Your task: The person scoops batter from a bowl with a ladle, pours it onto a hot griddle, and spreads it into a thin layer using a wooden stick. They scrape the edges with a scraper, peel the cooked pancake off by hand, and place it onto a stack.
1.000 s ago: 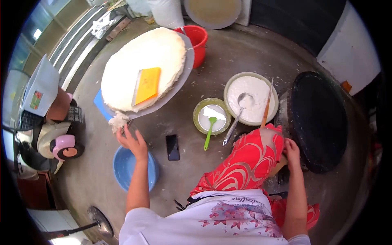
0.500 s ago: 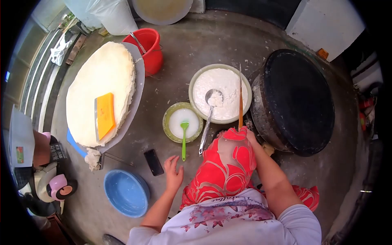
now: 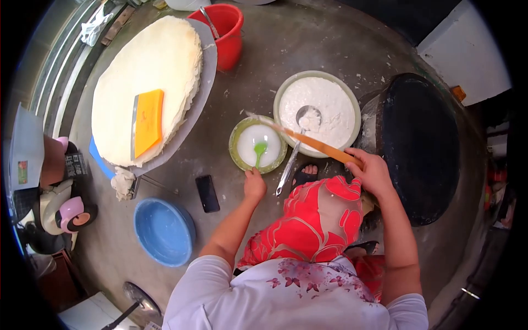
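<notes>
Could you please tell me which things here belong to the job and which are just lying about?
Likely the job's:
green utensil
wooden stick
small bowl
large bowl
ladle
black disc
stacked sheets
yellow scraper

Apparently lying about:
phone
white bag

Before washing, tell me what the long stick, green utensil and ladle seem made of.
Long stick: probably smooth wood, from its orange-brown tone. Green utensil: plastic or silicone, by its even bright colour; finish unclear. Ladle: likely polished metal, silvery and shiny.

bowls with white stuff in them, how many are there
2: the large bowl with a ladle in it, beside the black disc, and the small bowl where the left hand holds a green brush. Others could be hidden from view.
</notes>
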`<move>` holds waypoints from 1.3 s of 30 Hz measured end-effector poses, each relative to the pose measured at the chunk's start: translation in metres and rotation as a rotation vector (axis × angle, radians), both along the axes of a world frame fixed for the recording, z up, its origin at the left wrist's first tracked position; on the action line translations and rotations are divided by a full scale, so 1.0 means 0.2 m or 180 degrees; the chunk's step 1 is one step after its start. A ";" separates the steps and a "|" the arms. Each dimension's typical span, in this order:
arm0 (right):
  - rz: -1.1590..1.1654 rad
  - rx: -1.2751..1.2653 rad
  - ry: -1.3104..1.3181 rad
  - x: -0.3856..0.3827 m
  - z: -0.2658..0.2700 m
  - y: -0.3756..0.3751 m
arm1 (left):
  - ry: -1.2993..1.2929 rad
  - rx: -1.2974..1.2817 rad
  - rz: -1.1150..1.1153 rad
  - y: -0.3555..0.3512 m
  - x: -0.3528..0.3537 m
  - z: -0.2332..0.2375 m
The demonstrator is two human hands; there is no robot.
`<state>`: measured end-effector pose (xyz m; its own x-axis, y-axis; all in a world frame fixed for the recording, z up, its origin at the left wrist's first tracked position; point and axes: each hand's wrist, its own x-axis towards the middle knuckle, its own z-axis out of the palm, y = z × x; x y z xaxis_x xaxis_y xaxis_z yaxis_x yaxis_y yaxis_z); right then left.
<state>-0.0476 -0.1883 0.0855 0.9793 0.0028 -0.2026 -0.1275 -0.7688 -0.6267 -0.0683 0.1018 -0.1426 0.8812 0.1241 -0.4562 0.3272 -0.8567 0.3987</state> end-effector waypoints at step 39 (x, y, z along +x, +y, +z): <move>0.0893 -0.0713 0.1050 0.27 -0.30 0.25 | -0.0948 -0.1186 0.1094 0.01 -0.12 0.04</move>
